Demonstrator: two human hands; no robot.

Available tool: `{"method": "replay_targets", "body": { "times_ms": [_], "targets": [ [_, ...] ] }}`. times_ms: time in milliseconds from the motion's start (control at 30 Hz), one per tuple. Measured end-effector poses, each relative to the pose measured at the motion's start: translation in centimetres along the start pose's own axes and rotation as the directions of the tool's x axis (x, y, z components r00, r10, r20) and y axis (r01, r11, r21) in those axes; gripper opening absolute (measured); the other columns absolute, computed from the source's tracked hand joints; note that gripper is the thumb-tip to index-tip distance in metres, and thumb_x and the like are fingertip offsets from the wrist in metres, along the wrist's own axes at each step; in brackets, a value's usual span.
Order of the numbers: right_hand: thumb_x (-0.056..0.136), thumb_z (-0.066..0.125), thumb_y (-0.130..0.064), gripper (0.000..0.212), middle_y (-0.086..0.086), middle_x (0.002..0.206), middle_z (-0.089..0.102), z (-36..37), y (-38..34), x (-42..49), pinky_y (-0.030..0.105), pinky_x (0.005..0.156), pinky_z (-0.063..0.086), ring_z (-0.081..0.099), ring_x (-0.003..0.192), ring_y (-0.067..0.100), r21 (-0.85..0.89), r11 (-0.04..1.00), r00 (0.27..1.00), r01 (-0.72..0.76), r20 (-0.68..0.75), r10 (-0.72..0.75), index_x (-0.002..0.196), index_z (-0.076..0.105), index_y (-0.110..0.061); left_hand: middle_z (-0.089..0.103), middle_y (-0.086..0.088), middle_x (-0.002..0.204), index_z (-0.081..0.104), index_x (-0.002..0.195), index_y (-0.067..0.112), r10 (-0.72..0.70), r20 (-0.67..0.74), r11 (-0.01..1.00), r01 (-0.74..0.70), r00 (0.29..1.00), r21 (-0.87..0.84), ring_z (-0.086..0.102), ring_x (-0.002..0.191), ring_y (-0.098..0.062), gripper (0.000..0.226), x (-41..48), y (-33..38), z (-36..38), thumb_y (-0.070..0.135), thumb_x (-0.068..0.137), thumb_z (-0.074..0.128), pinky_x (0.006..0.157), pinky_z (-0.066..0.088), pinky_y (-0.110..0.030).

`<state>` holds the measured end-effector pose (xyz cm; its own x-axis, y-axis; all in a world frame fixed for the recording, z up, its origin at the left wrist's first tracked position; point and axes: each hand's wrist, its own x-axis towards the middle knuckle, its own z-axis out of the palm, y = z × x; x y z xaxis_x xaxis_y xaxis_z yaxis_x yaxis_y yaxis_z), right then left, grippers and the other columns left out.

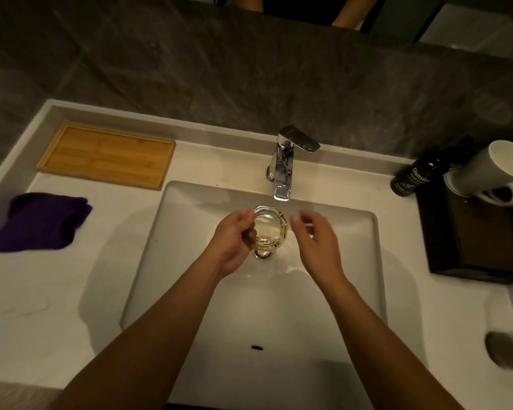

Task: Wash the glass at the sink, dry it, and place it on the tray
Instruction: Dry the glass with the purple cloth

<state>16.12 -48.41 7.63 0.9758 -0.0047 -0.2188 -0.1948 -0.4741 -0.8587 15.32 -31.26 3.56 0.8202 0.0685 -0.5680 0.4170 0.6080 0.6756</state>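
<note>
A clear faceted glass (268, 229) is held upright over the white sink basin (190, 232), just below the chrome tap's spout (282, 193). My left hand (234, 241) grips its left side, thumb over the rim. My right hand (316, 238) hovers just right of the glass with fingers spread, slightly blurred, holding nothing. No stream of water is visible from the tap. A bamboo tray (107, 156) lies empty on the counter at the back left. A purple cloth (39, 221) lies folded in front of the tray.
At the right, a dark tray (471, 241) carries a white mug (492, 173) lying tilted and a dark bottle (412, 176). A blurred grey object (505, 349) sits at the counter's right front. A dark stone wall rises behind the tap.
</note>
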Motion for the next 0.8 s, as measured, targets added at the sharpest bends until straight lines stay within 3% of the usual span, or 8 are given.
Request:
{"method": "replay_targets", "body": {
  "times_ms": [100,200,333,433,600,800],
  "targets": [
    [0.103,0.064,-0.033,0.032,0.006,0.108,0.072,1.0,0.9,0.0,0.040,0.087,0.065,0.072,0.100,0.024,0.196,0.963,0.970,-0.185,0.192,0.147,0.124,0.072,-0.010,0.048,-0.001,0.070,0.065,0.102,0.007,0.021,0.049,0.999,-0.020,0.999,-0.028,0.046,0.060,-0.010,0.019,-0.7,-0.4,-0.2,0.009,0.106,0.047,0.065,0.039,-0.029],
    [0.104,0.064,-0.017,0.024,0.010,0.098,0.069,1.2,1.0,0.2,0.041,0.084,0.067,0.071,0.090,0.024,0.299,0.932,0.970,-0.205,0.193,0.151,0.122,0.072,-0.003,0.055,-0.003,0.078,0.065,0.104,0.007,0.047,0.081,0.998,-0.050,0.996,0.035,0.053,0.070,-0.015,0.015,-1.3,-0.2,-0.2,0.010,0.105,0.050,0.073,0.046,-0.033],
    [0.101,0.067,-0.013,0.027,0.014,0.110,0.071,0.7,1.4,0.9,0.037,0.083,0.066,0.073,0.086,0.021,0.265,0.950,0.972,-0.167,0.203,0.114,0.126,0.072,-0.005,0.060,-0.010,0.097,0.065,0.119,0.010,0.075,0.103,0.919,-0.109,0.992,0.378,0.064,0.088,-0.018,0.018,-1.9,0.8,-1.0,0.014,0.103,0.058,0.081,0.057,-0.035],
    [0.100,0.068,-0.011,0.030,0.013,0.117,0.072,0.5,1.6,1.2,0.045,0.089,0.065,0.076,0.094,0.028,0.244,0.959,0.970,-0.142,0.229,0.085,0.130,0.071,-0.008,0.066,-0.012,0.099,0.065,0.128,0.010,0.113,0.116,0.831,-0.157,0.987,0.534,0.069,0.096,-0.023,0.027,-2.2,1.3,-1.6,0.014,0.101,0.063,0.089,0.061,-0.047],
    [0.098,0.069,-0.008,0.034,0.014,0.123,0.071,0.6,1.5,1.5,0.049,0.094,0.064,0.076,0.105,0.040,0.250,0.960,0.966,-0.130,0.251,0.066,0.133,0.070,-0.009,0.070,-0.001,0.094,0.065,0.131,0.010,0.177,0.102,0.765,-0.202,0.979,0.612,0.071,0.091,-0.019,0.030,-3.0,1.6,-1.6,0.012,0.101,0.063,0.091,0.061,-0.049],
    [0.098,0.071,-0.011,0.036,0.010,0.121,0.069,0.4,1.5,1.7,0.054,0.094,0.063,0.075,0.104,0.042,0.238,0.962,0.957,-0.130,0.283,0.059,0.133,0.070,-0.012,0.073,0.001,0.097,0.065,0.133,0.013,0.181,0.077,0.736,-0.187,0.981,0.650,0.071,0.097,-0.024,0.031,-3.8,1.4,-1.4,0.012,0.102,0.061,0.091,0.060,-0.046]
  ]
}}
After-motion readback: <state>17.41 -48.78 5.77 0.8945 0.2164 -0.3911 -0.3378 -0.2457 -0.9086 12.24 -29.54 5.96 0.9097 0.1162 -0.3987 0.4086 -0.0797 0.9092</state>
